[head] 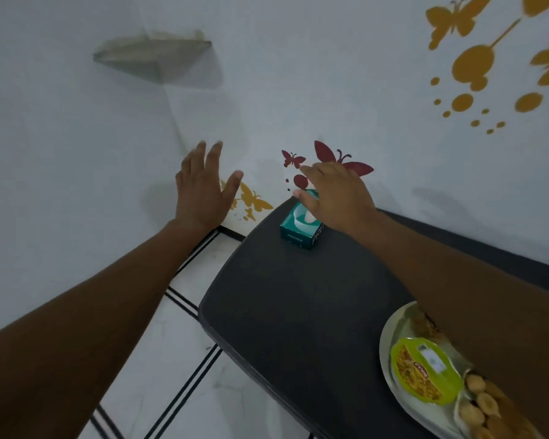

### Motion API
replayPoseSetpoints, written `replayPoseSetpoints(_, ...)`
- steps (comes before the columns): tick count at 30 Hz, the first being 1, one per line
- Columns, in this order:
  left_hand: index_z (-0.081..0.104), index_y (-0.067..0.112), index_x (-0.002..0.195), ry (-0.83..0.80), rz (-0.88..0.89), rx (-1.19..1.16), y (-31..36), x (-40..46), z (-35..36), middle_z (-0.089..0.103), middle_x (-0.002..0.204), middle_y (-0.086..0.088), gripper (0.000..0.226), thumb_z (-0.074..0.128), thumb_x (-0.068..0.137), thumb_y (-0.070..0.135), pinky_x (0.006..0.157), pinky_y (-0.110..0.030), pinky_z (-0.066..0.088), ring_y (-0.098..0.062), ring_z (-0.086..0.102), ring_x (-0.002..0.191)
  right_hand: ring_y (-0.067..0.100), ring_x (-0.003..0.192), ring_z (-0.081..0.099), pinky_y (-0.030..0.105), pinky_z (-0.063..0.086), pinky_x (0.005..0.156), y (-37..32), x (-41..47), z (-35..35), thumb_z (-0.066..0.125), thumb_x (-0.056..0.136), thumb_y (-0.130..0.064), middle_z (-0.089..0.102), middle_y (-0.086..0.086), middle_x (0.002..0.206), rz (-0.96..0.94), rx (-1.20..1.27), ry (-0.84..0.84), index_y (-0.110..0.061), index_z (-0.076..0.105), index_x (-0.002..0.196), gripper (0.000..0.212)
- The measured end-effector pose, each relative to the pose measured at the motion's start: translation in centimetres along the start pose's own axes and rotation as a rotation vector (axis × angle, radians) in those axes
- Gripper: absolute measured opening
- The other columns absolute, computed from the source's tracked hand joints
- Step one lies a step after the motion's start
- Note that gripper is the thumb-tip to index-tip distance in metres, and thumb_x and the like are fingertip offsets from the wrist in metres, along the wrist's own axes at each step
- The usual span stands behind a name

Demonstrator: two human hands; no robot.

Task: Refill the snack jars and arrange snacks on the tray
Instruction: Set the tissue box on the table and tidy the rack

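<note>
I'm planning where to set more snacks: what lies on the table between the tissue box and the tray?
Nothing: in the head view, the dark table is bare between the tissue box and the tray.

Dark table (pixel 298 312) lies mostly bare at centre and left, w/ room for a hand to pass. Tissue box (pixel 300 228) stands at far corner, close to wall (pixel 267 90). Tray (pixel 390 337) w/ snacks fills near right edge, right forearm crossing above it.
</note>
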State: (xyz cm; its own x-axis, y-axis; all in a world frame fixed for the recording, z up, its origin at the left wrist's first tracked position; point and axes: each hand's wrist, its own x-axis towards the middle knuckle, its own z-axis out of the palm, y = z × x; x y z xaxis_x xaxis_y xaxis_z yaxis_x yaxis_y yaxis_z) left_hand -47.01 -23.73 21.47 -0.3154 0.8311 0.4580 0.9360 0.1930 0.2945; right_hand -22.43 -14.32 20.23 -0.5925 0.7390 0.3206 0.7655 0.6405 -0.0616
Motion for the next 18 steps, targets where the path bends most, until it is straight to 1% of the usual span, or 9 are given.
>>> replayPoseSetpoints(5,0.026,0.021,0.161,-0.061,0.081,-0.057,1.3,5.9,4.4,0.022,0.168,-0.013,0.068,0.046,0.104,0.053,0.123,-0.058,0.021,-0.034,0.019,0.154,0.029,0.131,0.053,0.049,0.049,0.102,3.1,3.1,4.1,0.040,0.102,-0.058,0.057,0.008,0.142,0.223,0.076,-0.061,-0.020,0.044,0.147,0.060)
replayPoseSetpoints(8,0.026,0.022,0.161,-0.126,0.081,-0.103,0.7,8.6,8.9,0.024,0.168,-0.012,0.069,0.043,0.103,0.056,0.122,-0.057,0.021,-0.033,0.022,0.154,0.029,0.129,0.056,0.047,0.052,0.097,3.8,5.2,7.8,0.043,0.101,-0.059,0.056,0.007,0.144,0.378,0.218,-0.110,-0.023,0.039,0.150,0.061)
replayPoseSetpoints(9,0.026,0.023,0.160,-0.153,0.076,-0.131,0.4,9.6,11.0,0.025,0.168,-0.011,0.068,0.043,0.103,0.056,0.122,-0.057,0.021,-0.032,0.022,0.154,0.029,0.129,0.057,0.046,0.053,0.097,4.2,5.8,9.5,0.046,0.100,-0.058,0.055,0.007,0.146,0.434,0.285,-0.128,-0.024,0.035,0.152,0.062)
replayPoseSetpoints(11,0.027,0.023,0.160,-0.192,0.058,-0.183,-0.1,10.6,15.0,0.026,0.167,-0.009,0.068,0.044,0.103,0.056,0.124,-0.054,0.023,-0.031,0.024,0.153,0.028,0.127,0.057,0.046,0.054,0.097,4.7,6.5,12.4,0.053,0.099,-0.054,0.052,0.007,0.148,0.572,0.506,-0.196,-0.027,0.025,0.155,0.069)
replayPoseSetpoints(13,0.027,0.023,0.160,-0.280,0.033,-0.240,-0.8,11.6,19.8,0.027,0.167,-0.009,0.068,0.043,0.103,0.057,0.124,-0.053,0.025,-0.031,0.024,0.154,0.027,0.122,0.059,0.044,0.056,0.096,5.3,7.3,15.6,0.059,0.097,-0.050,0.051,0.009,0.146,0.742,0.710,-0.238,-0.026,0.020,0.157,0.076)
replayPoseSetpoints(14,0.027,0.023,0.160,-0.347,0.034,-0.272,-1.1,12.1,22.7,0.027,0.167,-0.010,0.068,0.042,0.103,0.058,0.123,-0.054,0.026,-0.032,0.024,0.153,0.024,0.118,0.059,0.039,0.055,0.092,5.9,7.5,17.6,0.061,0.096,-0.049,0.052,0.009,0.145,0.829,0.763,-0.229,-0.025,0.020,0.157,0.077)
replayPoseSetpoints(16,0.028,0.021,0.159,-0.438,0.033,-0.316,-1.9,12.0,26.5,0.029,0.165,-0.013,0.069,0.043,0.103,0.057,0.121,-0.054,0.029,-0.034,0.026,0.151,0.017,0.107,0.056,0.030,0.048,0.081,6.4,7.3,20.6,0.064,0.095,-0.046,0.053,0.012,0.143,0.922,0.780,-0.233,-0.020,0.022,0.157,0.079)
replayPoseSetpoints(17,0.030,0.019,0.158,-0.473,0.037,-0.330,-2.2,12.0,28.2,0.032,0.163,-0.015,0.068,0.044,0.103,0.057,0.118,-0.053,0.032,-0.034,0.028,0.149,0.017,0.106,0.055,0.029,0.044,0.081,6.8,7.4,22.0,0.065,0.095,-0.045,0.053,0.014,0.143,0.956,0.769,-0.250,-0.016,0.022,0.157,0.080)
replayPoseSetpoints(18,0.031,0.018,0.157,-0.505,0.046,-0.336,-2.9,12.2,30.2,0.035,0.160,-0.015,0.068,0.045,0.103,0.056,0.116,-0.052,0.035,-0.034,0.032,0.147,0.020,0.111,0.056,0.029,0.043,0.084,7.0,7.7,24.0,0.065,0.096,-0.045,0.052,0.016,0.145,1.004,0.760,-0.269,-0.014,0.021,0.158,0.082)
